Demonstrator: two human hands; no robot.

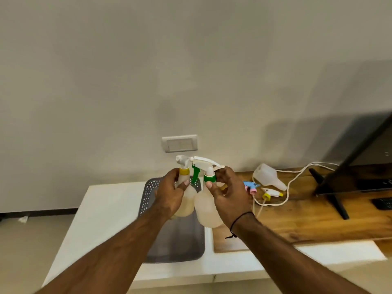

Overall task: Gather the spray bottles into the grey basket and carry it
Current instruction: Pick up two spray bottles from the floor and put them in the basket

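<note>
My left hand [170, 193] grips a translucent spray bottle with a yellow collar [184, 171] by its neck, above the grey basket [148, 194]. My right hand [228, 193] pinches the neck of a second translucent spray bottle with a green collar and green trigger [206, 205], held at the basket's right edge. Both bottles are upright and side by side, touching. The basket sits on a white table, its floor partly hidden by my arms. A third bottle without a head [268, 176] lies on its side on the wooden top to the right.
Two loose spray heads, one blue and pink [251, 186], one white and yellow [271, 193], lie on the wooden top [318, 219] among a white cable [290, 183]. A black monitor stand [333, 187] stands at far right. A wall socket plate [179, 143] is behind the basket.
</note>
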